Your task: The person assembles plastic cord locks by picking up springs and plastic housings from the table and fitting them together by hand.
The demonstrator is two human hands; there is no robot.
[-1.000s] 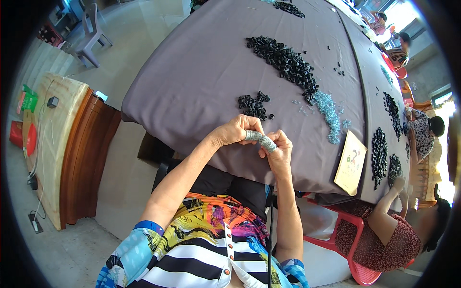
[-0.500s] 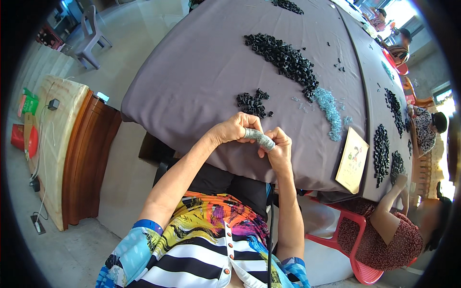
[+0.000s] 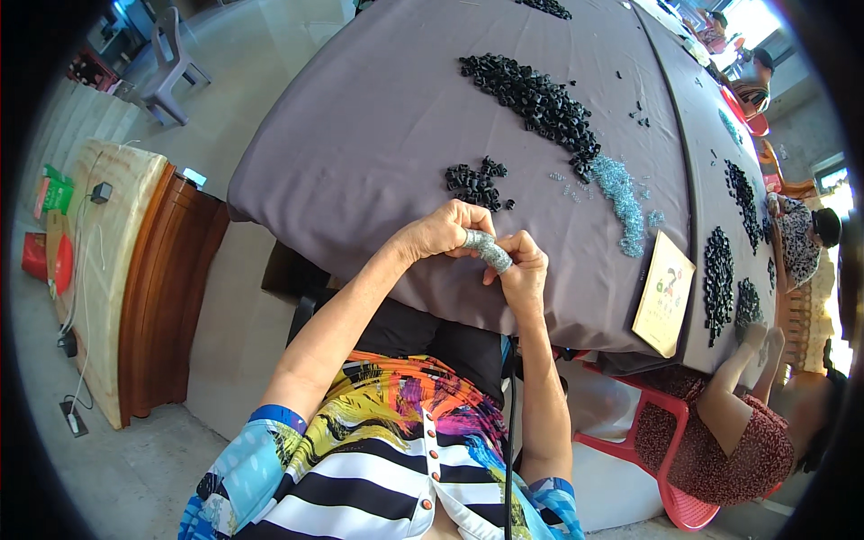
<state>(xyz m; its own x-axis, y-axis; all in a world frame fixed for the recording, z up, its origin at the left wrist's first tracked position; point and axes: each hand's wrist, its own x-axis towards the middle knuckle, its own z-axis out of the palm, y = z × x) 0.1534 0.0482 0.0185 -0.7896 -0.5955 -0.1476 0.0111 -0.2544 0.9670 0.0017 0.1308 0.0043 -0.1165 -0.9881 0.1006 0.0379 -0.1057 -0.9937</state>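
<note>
My left hand (image 3: pixel 439 230) and my right hand (image 3: pixel 524 268) meet over the near edge of the cloth-covered table (image 3: pixel 360 162), fingers bent and pinched together. A mottled grey wrapping (image 3: pixel 487 249) spans the space between them; it looks like tape round the fingertips. Whatever small piece they pinch is hidden. Just beyond my left hand lies a small pile of short black tube-shaped parts (image 3: pixel 477 184). Farther off, a long heap of the same black parts (image 3: pixel 531 103) runs into a heap of small, clear bluish coil-like pieces (image 3: pixel 619 207).
A tan booklet (image 3: pixel 664 292) lies at the table's right. Beyond it are more black piles (image 3: pixel 718 279) and a co-worker's hands (image 3: pixel 756 337). A red plastic chair (image 3: pixel 666 450) stands at the lower right. To my left are a wooden cabinet (image 3: pixel 166 306) and a grey chair (image 3: pixel 169 72).
My hands have drawn slightly closer together, and the grey-wrapped fingers now line up in one curve. The co-worker's hands at the right have shifted a little.
</note>
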